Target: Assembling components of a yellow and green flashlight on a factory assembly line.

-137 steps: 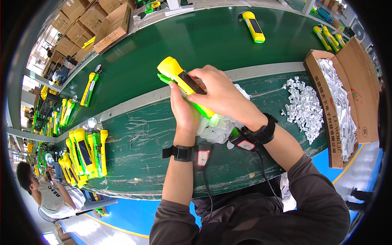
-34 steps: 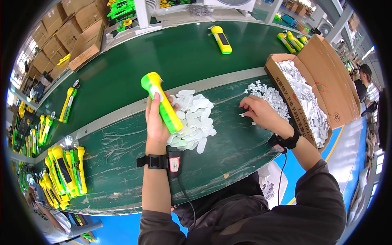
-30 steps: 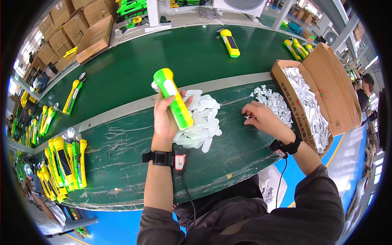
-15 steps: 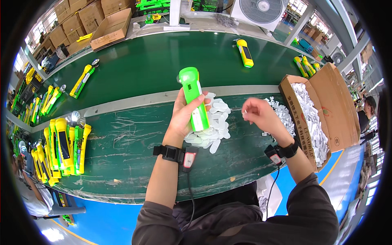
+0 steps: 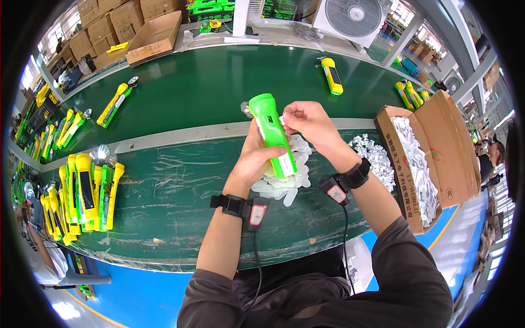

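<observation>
My left hand (image 5: 252,158) is wrapped round a green and yellow flashlight (image 5: 264,108), its head pointing away from me and its green side with a small dark slot facing up. Close beside the flashlight's neck, my right hand (image 5: 310,124) is closed in a pinch on a small white piece (image 5: 283,119), mostly hidden by the fingertips. Under the flashlight lies a heap of flat, oval white strips (image 5: 290,195). A pile of small white plastic pieces (image 5: 373,156) sits to the right of my right wrist.
Several yellow-green flashlights (image 5: 85,191) stand bunched at the left of the green bench (image 5: 180,213). An open cardboard box (image 5: 402,164) of white parts is at the right. Beyond a metal rail, a green conveyor (image 5: 202,82) carries more flashlights, one (image 5: 332,76) at the far right.
My right hand has moved left and away from me, from near the small-piece pile to the flashlight's side. The flashlight has turned slightly in my left hand, exposing its side slot more.
</observation>
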Available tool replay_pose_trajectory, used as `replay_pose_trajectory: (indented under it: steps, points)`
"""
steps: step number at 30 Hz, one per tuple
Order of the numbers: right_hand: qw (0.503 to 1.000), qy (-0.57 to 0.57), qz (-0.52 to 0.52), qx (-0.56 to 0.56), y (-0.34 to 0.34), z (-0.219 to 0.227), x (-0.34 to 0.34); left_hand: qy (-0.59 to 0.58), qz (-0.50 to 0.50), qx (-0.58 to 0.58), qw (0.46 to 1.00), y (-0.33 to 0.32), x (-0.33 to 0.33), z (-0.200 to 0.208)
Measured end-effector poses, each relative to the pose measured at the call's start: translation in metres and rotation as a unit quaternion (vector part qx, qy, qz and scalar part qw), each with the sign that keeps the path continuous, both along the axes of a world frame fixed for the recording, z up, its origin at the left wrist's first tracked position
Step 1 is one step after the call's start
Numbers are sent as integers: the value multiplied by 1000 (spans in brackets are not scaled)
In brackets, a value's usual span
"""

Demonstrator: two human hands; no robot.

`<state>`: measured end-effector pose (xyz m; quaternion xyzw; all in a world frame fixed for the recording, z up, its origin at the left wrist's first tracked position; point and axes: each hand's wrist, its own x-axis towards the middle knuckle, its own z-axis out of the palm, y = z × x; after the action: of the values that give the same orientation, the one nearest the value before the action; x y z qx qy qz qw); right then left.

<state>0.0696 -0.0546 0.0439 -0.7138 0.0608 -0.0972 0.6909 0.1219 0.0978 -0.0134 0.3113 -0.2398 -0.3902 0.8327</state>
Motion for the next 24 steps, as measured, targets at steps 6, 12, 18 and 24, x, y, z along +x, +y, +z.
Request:
replay_pose_trajectory:
  steps: [6,12,18,24]
  points:
    - [999,-6,-36,-38,8,-9,4,-18,5,6,1000,-1,-1,2]
    - [992,73,-93,-37,21,-2,2,-41,19,24,999,-3,-4,3]
    - [995,56,-76,15,34,-12,11,-75,34,40,996,-3,-4,-4]
    - [993,54,-82,67,24,-22,27,-92,64,56,992,-4,-5,-2]
